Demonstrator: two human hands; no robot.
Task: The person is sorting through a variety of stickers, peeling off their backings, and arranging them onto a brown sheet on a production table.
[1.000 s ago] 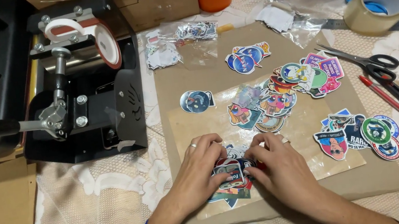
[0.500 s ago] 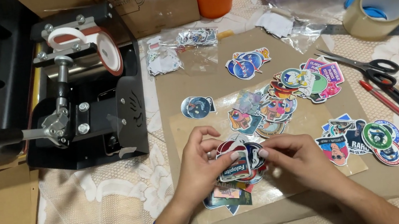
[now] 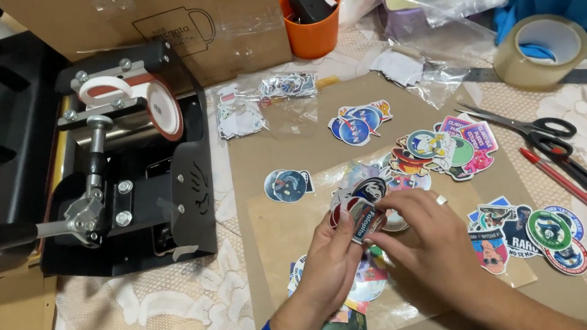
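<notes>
Stickers (image 3: 362,209) in a small fanned stack are pinched between both hands at the near middle of the brown paper sheet (image 3: 289,134), lifted just above it. The left hand (image 3: 334,256), in a blue sleeve, closes thumb and fingers on the stack's near-left edge; the right hand (image 3: 428,238), with a ring on one finger, grips the stack's right side with its fingertips curled over it. Under the hands, toward the near edge of the sheet, more loose stickers (image 3: 353,303) lie on a clear film. Near the sheet's right edge sits a cluster of round and shaped stickers (image 3: 536,229). Further up the sheet lie a single round sticker (image 3: 287,185) on the left, a mixed pile (image 3: 439,151) right of centre, and a blue group (image 3: 357,123) beyond. Off the sheet's right edge lie two red pens (image 3: 571,181) and black-handled scissors (image 3: 528,128). Left of the sheet stands a black mug press (image 3: 129,151). Beyond the sheet's far right corner lies a roll of packing tape (image 3: 541,50); beyond its far edge stand an orange cup (image 3: 313,18) and a cardboard box (image 3: 155,15).
</notes>
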